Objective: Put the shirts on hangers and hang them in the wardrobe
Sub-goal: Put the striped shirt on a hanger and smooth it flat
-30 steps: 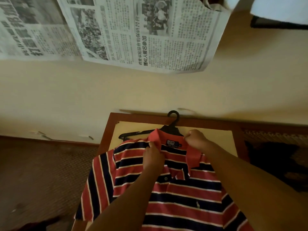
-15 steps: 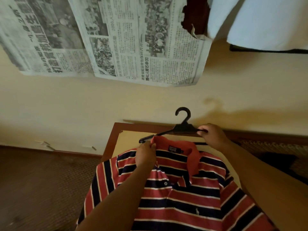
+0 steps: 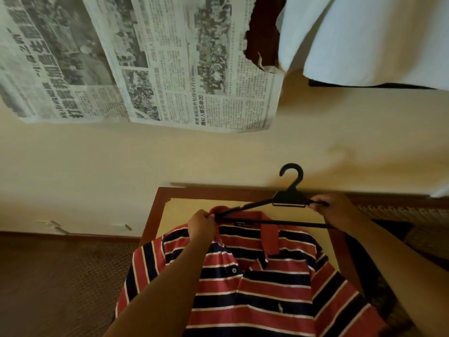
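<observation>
A red polo shirt [image 3: 267, 288] with navy and white stripes lies face up on a small wooden table [image 3: 155, 215], collar toward the wall. My left hand [image 3: 201, 224] pinches the left side of the collar. A black plastic hanger [image 3: 289, 198] is held tilted above the collar, hook up near the wall. Its left tip sits at the collar opening next to my left hand. My right hand [image 3: 332, 207] grips the hanger's right arm.
A cream wall stands right behind the table, with newspaper sheets [image 3: 150, 62] pasted on it. White cloth [image 3: 364, 40] hangs at the top right. Brown carpet [image 3: 60, 283] covers the floor on the left. A dark patterned surface [image 3: 401, 229] lies to the right of the table.
My right hand left the collar, took the hanger and drew it to the right and up. The hanger's left tip now sits at the collar. My left hand stayed on the collar.
</observation>
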The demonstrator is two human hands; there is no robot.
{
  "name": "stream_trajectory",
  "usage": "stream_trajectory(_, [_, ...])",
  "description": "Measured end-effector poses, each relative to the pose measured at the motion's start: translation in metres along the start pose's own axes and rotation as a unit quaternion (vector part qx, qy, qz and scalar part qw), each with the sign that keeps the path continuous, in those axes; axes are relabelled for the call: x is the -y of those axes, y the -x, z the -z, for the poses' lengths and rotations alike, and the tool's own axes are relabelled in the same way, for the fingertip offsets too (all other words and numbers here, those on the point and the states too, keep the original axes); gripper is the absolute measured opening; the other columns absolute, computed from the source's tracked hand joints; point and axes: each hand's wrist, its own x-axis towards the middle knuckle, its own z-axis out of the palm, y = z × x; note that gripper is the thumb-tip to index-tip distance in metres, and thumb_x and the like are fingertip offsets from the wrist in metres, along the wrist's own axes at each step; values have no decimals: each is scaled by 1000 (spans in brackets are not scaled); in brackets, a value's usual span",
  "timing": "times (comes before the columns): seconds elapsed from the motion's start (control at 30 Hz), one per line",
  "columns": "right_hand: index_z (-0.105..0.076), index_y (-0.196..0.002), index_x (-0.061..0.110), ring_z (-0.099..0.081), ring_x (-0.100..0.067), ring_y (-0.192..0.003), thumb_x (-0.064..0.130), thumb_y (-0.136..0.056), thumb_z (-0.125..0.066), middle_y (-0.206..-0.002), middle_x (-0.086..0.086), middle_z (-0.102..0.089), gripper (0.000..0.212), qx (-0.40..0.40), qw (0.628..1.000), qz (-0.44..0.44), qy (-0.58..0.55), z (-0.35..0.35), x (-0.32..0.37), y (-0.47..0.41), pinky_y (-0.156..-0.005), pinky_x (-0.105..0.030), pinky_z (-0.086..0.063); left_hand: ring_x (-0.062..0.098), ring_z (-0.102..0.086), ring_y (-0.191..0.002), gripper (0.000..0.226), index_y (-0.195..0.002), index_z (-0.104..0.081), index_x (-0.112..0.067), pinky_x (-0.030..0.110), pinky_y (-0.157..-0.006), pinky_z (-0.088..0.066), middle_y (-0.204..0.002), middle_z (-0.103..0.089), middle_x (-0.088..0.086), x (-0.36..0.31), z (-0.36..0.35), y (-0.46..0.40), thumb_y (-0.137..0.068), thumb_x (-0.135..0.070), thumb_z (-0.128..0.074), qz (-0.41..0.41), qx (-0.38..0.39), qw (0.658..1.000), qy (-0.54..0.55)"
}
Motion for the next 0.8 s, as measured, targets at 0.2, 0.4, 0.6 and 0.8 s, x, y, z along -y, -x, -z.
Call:
stream_trajectory(0.2, [-63, -71, 14, -41, -12, -52, 11, -94, -58, -58, 0, -48, 23, 83, 997, -3, 6, -43, 30, -19, -51, -24, -27, 9, -60, -71, 17, -107, -59, -17, 18, -55, -45, -83, -60, -4, -9, -5, 7, -99, -24, -46, -36, 15, 999, -6])
stream_trajectory(0.4, [-59, -59, 12, -50, -23, -62, 1, -91, -54, -64, -9, -55, 34, 125, 991, -17, -36, -114, 54, -37, -60, -27, -37, 13, -62, -77, 13, -101, -59, -19, 28, -67, -55, -85, -64, -3, -15, -12, 11, -99, -24, -47, -79, 40, 996, 12])
stream_trajectory(0.6, [-64, -115, 17, -55, -27, -105, 21, -97, -50, -115, -8, -61, 23, 15, 996, -28, 89, -144, 68, -27, -86, -37, -47, 10, -60, -80, 20, -115, -53, -18, 25, -69, -53, -90, -61, -4, -3, -19, 8, -99, -26, -47, -106, 53, 989, -85])
stream_trajectory(0.8, [-44, -133, 20, -51, -20, -119, 56, -81, -65, -132, -1, -49, 66, -50, 988, -67, 127, -182, 57, 40, -97, -34, -46, 24, -23, -139, 46, -139, -35, -21, 41, -119, -16, -145, -34, 3, 19, -34, 18, -95, -29, -48, -344, 76, 855, -381])
